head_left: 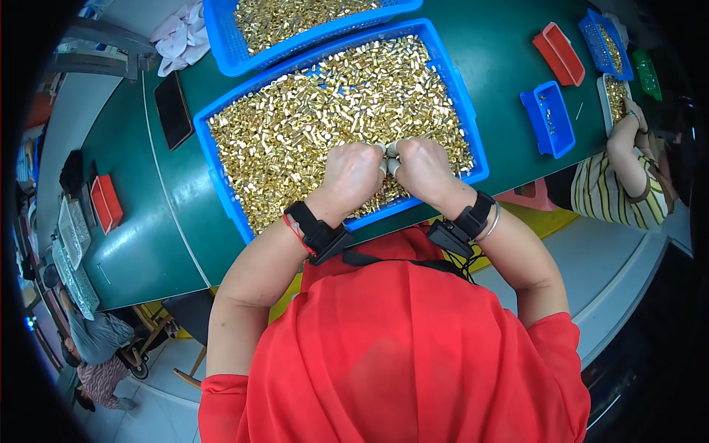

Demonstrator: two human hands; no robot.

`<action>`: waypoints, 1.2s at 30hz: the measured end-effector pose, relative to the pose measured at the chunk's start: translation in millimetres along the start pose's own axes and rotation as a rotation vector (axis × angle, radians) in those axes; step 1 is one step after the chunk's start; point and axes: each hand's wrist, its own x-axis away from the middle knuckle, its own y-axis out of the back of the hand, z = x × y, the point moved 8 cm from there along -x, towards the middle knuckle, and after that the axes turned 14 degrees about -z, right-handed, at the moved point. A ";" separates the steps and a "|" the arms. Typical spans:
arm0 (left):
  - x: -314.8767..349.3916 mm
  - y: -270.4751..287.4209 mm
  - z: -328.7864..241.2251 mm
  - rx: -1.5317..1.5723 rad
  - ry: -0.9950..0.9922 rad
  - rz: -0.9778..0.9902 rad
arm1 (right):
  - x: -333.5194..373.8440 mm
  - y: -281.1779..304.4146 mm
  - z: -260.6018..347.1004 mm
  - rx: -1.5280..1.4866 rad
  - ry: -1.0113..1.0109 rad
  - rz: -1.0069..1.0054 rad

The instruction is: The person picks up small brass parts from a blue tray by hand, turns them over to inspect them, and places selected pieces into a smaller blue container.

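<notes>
Both of my hands meet over the near side of a large blue plastic tray heaped with small gold-coloured metal pieces. My left hand is closed, its thumb and fingers curled together. Just beside it, my right hand is closed in the same way, with the fingertips of both hands nearly touching. Pale finger covers show on the fingertips. Whatever lies between the fingers is hidden or too small to name. Each wrist wears a black strapped device.
Beyond stands another blue tray of similar pieces. A dark tablet-like device lies left on the green table. To the right are a red bin and a small blue bin; a co-worker's arm reaches into a pale tray.
</notes>
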 end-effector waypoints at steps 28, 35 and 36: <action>11.6 78.0 -15.5 0.390 0.013 -0.252 | 23.2 -8.2 1.8 -1.474 -0.639 0.226; 12.8 85.5 -23.3 0.314 -0.082 -0.374 | 16.5 -8.2 17.3 -1.968 -0.779 0.321; 13.0 85.6 -24.9 0.312 -0.084 -0.372 | 17.7 -7.4 16.6 -1.920 -0.812 0.341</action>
